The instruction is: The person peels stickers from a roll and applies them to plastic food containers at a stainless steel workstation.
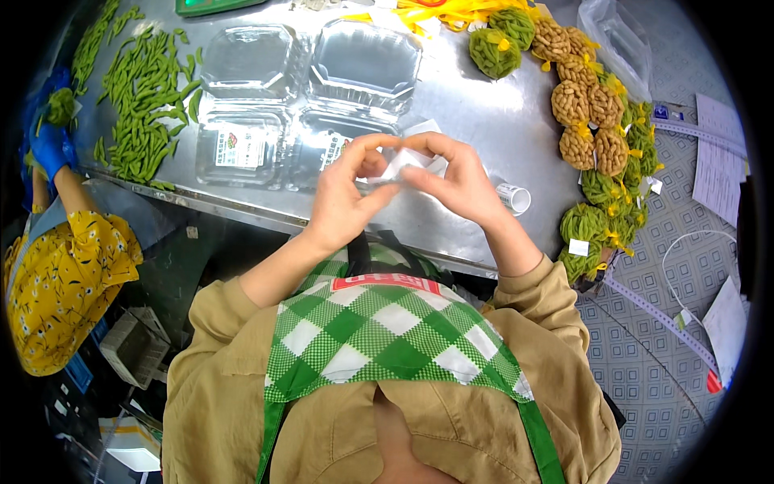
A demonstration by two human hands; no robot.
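A small white paper label (403,164) is pinched between my two hands over the metal table's near part. The fingers of my left hand (345,192) curl round its left side; my right hand (458,179) grips it with thumb and fingers. Just beyond them are two clear plastic clamshell boxes with raised lids, the left box (211,173) and the right box (302,165). The left one bears a printed label (240,148); my left hand partly covers the right one's label (334,148). A label roll (513,198) lies beside my right hand.
Green pods (145,105) are spread at the table's left. Green bundles with yellow ties (493,53) and tan, knobbly bundles (571,103) line the right edge. Yellow ribbons (451,16) lie at the back. At far left, a co-worker's blue-gloved hand (50,152) holds something green.
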